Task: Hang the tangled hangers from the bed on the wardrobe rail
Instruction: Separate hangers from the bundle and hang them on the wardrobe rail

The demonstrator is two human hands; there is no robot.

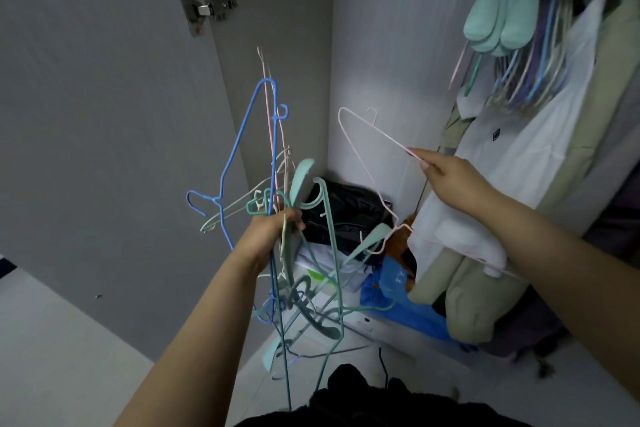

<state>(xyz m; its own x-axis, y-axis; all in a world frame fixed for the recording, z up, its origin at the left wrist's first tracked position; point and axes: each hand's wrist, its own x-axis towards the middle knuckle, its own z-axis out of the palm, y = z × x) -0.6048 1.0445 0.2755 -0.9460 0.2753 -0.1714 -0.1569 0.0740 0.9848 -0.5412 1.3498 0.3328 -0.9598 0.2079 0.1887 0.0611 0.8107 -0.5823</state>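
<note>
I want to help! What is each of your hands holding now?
Left hand: closed, gripping the tangled hangers.
Right hand: closed, pinching one pink hanger.

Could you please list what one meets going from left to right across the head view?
Door hinge → blue hanger → left hand → pink hanger → right hand → hung clothes.

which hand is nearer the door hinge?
Left. The left hand, gripping the hanger bundle, is below the door hinge and slightly right of it. The right hand, pinching the pink hanger, is much farther right.
</note>
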